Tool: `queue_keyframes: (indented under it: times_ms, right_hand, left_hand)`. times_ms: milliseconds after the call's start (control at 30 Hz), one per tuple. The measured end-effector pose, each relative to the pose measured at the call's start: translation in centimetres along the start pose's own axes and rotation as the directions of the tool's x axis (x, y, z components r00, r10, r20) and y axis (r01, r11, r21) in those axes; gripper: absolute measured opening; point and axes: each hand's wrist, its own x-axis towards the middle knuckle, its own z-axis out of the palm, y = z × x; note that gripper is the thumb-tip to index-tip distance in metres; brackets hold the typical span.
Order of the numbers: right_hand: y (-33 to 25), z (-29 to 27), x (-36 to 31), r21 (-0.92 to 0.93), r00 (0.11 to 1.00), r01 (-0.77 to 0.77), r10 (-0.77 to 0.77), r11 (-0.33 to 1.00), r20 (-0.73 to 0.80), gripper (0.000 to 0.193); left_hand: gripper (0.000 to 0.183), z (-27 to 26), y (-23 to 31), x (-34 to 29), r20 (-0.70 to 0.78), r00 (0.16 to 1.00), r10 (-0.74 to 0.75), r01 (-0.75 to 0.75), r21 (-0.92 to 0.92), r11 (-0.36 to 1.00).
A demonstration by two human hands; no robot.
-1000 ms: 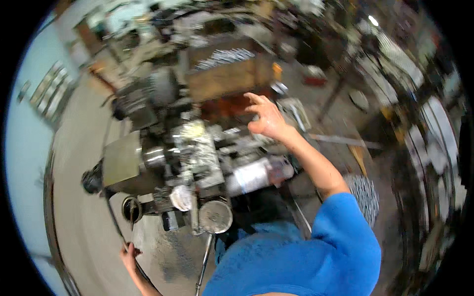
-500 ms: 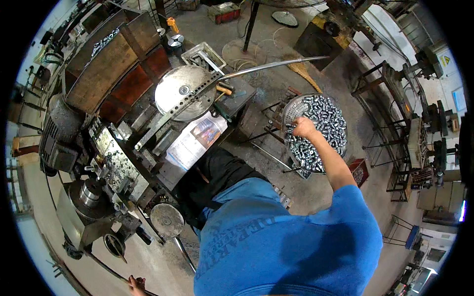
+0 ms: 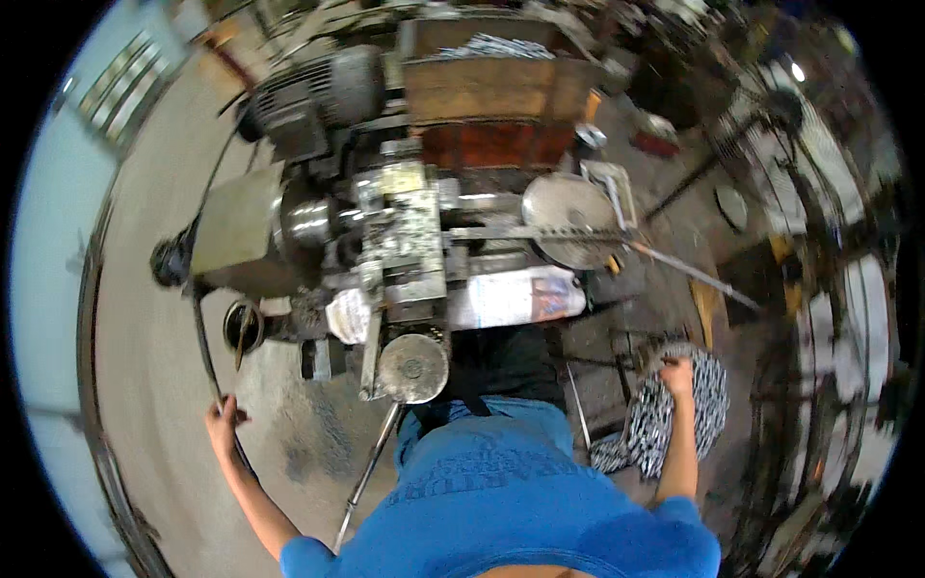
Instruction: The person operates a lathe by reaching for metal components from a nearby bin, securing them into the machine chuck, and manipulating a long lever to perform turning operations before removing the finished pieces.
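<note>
The left forearm is stretched up and leftward from the blue sleeve, and the left hand (image 3: 227, 416) is held low, well out from the machine (image 3: 416, 231). The right forearm is held almost straight up the view, the elbow being bent near the shirt; the right hand (image 3: 677, 376) is set over the upper part of the round tray (image 3: 663, 355), near its far edge.

The view is blurred throughout, most heavily at the right side. Part of the metal pieces (image 3: 708, 395) in the tray is covered by the right hand and forearm, and single pieces cannot be told apart. By the tray's near left edge a further patch of pieces is seen, but what it is carried by cannot be made out. The lower end of the dark rod (image 3: 205, 337) is partly hidden by the left forearm.

The left hand is curled round the rod, with the thumb and fingers bent about it. The right hand is partly closed, its fingers bent toward the left; whether a piece is held between them cannot be told, nor whether the heap is touched.

The metal pieces are heaped across the tray, which is placed to the right of the machine. At the machine's right end a large disc (image 3: 568, 207) is crossed by a perforated bar (image 3: 590, 234), and a white printed sheet (image 3: 501, 299) is laid along the near edge.
</note>
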Motion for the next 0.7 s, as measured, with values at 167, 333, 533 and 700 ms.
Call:
queue_keyframes:
  times_ms: [167,333,533,700]
  right_hand:
    - [-16.8,-5.0,-1.1,0.52,0.839,0.496,-0.538,0.696,-0.079,0.044]
    - [-41.0,-6.0,-5.7,0.362,0.26,0.908,-0.961,0.211,-0.093,0.054]
    - [-60.1,-1.7,-10.6,0.003,-0.116,0.993,-0.983,-0.117,0.144,0.037]
    - [-63.9,2.2,-10.0,-0.203,0.011,0.976,-0.912,-0.079,0.41,0.028]
  left_hand:
    - [0.023,0.3,0.9,-0.1,0.001,0.998,-0.062,0.062,-0.051,0.997]
    - [0.033,0.6,2.1,-1.0,-0.098,0.993,0.069,-0.022,0.412,0.911]
    - [0.043,-0.4,4.2,-5.6,-0.072,0.989,0.126,-0.029,0.754,0.657]
    - [0.038,-0.5,2.5,-9.1,-0.17,0.981,0.094,0.061,0.73,0.681]
